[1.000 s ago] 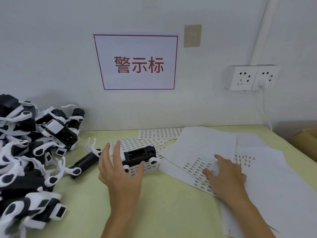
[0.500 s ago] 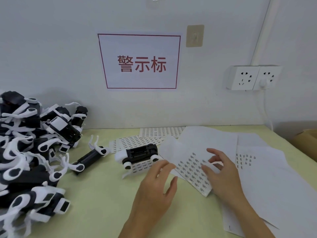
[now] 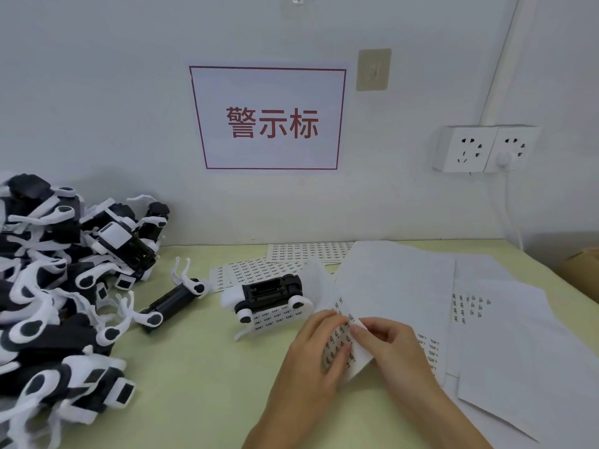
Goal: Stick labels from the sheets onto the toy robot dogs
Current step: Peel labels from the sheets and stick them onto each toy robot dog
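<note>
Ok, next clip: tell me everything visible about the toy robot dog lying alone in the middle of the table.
The black-and-white plastic toy robot dog lies belly-up on the pale green table, its black underside showing an open, ribbed compartment. White legs with round black-centred joints splay outwards. It rests partly on a white printed label sheet, with more sheets behind it. Neither hand touches it: the left hand and right hand hold a separate label sheet just right of it.

Both forearms reach in from the lower edge and meet near the middle. The left hand [image 3: 319,346] lies palm down, fingers slightly bent and pointing up and right, thumb side toward the other hand. The right hand [image 3: 393,343] sits just beside it, fingers curled leftward, fingertips [image 3: 356,332] pinching close to the left fingers.
</note>
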`<state>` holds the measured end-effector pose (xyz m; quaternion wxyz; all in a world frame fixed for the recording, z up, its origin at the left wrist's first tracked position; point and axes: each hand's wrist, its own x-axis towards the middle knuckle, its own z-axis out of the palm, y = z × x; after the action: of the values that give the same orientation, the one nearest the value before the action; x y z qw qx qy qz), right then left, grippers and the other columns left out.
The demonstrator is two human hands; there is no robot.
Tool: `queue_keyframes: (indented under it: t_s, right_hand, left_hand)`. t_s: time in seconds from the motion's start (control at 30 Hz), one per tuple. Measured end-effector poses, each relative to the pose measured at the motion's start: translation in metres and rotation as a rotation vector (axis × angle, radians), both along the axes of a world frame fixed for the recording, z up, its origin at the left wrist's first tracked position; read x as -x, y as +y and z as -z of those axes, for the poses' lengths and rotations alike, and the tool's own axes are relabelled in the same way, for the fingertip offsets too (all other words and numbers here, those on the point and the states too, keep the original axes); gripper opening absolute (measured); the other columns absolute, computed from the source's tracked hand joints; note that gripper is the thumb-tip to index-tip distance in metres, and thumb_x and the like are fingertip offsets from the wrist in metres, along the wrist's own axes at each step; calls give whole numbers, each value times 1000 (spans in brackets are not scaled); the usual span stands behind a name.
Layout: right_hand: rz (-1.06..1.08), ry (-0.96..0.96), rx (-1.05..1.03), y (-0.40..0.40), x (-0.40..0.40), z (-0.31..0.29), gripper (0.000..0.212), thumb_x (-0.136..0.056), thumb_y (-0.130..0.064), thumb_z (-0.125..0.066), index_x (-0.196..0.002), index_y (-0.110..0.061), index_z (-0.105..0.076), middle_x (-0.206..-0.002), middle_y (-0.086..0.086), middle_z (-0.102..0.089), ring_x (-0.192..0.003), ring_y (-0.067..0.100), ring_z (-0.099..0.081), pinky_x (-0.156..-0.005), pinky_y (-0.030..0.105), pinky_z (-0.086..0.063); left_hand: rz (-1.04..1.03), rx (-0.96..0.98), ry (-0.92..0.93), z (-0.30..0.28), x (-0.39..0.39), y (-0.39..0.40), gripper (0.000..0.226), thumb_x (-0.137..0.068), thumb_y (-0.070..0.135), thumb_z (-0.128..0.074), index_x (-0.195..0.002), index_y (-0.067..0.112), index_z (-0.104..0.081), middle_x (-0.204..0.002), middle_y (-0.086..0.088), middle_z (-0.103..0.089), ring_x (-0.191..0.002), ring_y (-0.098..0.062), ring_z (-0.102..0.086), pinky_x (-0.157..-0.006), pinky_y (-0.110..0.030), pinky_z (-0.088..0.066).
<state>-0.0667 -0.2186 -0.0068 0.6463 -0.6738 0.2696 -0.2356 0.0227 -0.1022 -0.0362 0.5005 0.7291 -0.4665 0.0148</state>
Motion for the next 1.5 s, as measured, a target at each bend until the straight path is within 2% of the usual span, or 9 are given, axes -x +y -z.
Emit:
queue_keyframes:
  t_s: [0.2, 0.3, 0.43, 0.67, 0.83, 1.03, 1.27, 1.37, 1.5]
  right_hand:
    - [114, 8, 34, 0, -1, 3, 21, -90, -17, -70, -69, -17, -71, -68, 2, -74, -62, 11, -69, -58, 18, -48]
    - [105, -24, 65, 1, 0, 0, 19, -90, -21, -69, -71, -24, -71, -69, 3, -74, -67, 17, -71, -64, 25, -51]
    - [20, -80, 103, 4, 1, -3, 19, -88, -14, -70, -72, -22, -76, -73, 1, -74, -72, 10, -69, -66, 13, -49]
    - [-19, -40, 160, 8, 1, -5, 22, -88, -2, -66, -75, -16, -78, -75, -1, -75, -74, 9, -71, -69, 12, -50]
    - [28, 9, 83, 10, -2, -1, 7, -86, -11, -73, -80, -13, -74, -70, 1, -75, -68, 9, -71, -60, 11, -47]
    - [35, -29, 76, 11, -2, 0, 14, -84, -10, -74, -72, -16, -77, -72, 0, -75, -69, 8, -70, -58, 9, -47]
    - [25, -25, 173, 14, -3, 3, 17, -84, -7, -73, -75, -20, -80, -74, -5, -76, -75, 6, -72, -67, 12, -50]
    - [35, -41, 258, 16, -2, 4, 24, -84, -4, -71, -70, -22, -79, -70, -6, -75, -71, 4, -71, -63, 10, -49]
    - [-7, -33, 366, 19, -2, 6, 26, -88, -6, -66, -75, -26, -77, -69, -1, -74, -74, 17, -72, -68, 27, -55]
  left_hand:
    - [4, -51, -30, -1, -1, 0, 35, -94, 27, -62, -129, 28, -59, -135, 25, -46, -126, 9, -45, -101, -9, -36]
    - [-17, -27, -48, -3, 1, 0, 34, -92, 28, -60, -126, 26, -62, -132, 24, -47, -125, 6, -45, -99, -6, -34]
    - [-61, 38, -83, -3, 0, 0, 27, -89, 18, -64, -116, 26, -66, -118, 19, -52, -117, -4, -51, -96, -11, -38]
    - [-79, 136, 12, -5, 3, -1, 12, -94, 22, -62, -103, 29, -66, -105, 17, -59, -102, -10, -61, -84, -18, -48]
    - [-108, 141, 18, -5, 1, -1, 15, -93, 10, -66, -99, 24, -68, -98, 15, -62, -97, -11, -63, -82, -24, -51]
    - [-137, 143, -17, -9, 2, 0, 16, -90, 5, -68, -92, 21, -69, -90, 16, -62, -89, -6, -62, -76, -13, -44]
    - [-163, 53, -149, -8, 4, 3, 7, -93, 14, -64, -94, 18, -69, -92, 13, -64, -85, 0, -58, -76, -14, -44]
    - [-178, -11, -267, -7, 3, 3, 5, -92, 11, -67, -93, 14, -70, -91, 6, -67, -84, -12, -62, -75, -23, -48]
    - [-201, -22, -396, -13, 2, 4, 17, -91, 17, -57, -83, 12, -71, -80, 3, -67, -71, -18, -64, -66, -29, -50]
